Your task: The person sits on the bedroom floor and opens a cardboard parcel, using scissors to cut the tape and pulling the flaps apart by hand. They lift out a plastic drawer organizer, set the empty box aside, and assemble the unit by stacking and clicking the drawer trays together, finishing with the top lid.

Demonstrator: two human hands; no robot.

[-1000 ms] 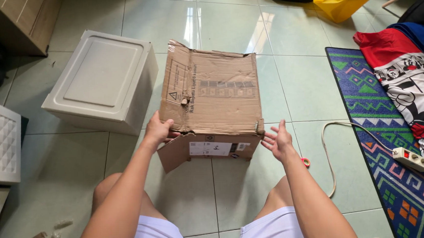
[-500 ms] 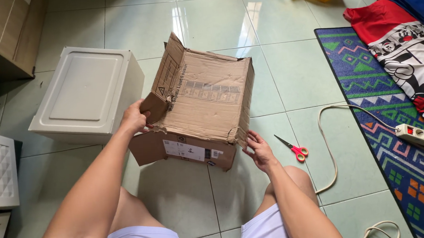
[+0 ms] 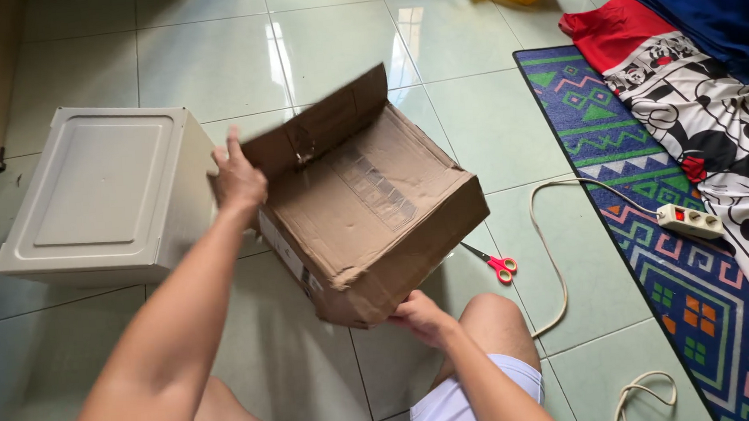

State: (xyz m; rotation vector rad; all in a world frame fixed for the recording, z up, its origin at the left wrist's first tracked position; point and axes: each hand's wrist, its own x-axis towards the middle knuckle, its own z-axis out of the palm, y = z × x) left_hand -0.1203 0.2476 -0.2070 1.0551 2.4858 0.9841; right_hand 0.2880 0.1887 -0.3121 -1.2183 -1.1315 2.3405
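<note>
Clearly the left hand (image 3: pixel 238 182) is gripping a flap of the worn brown cardboard box (image 3: pixel 366 207), tilted on the tiled floor (image 3: pixel 329 31); the right hand (image 3: pixel 422 313) is seemingly cupping its near corner. That flap could tear, dropping the box toward the red-handled scissors (image 3: pixel 495 264).

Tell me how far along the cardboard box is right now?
Done: the cardboard box is off the tiles and tilted, its closed face up. In hand: the left hand grips the raised flap and the right hand supports the near bottom corner. Left: the scissors lie untouched on the floor, and the box's contents are hidden.
</note>
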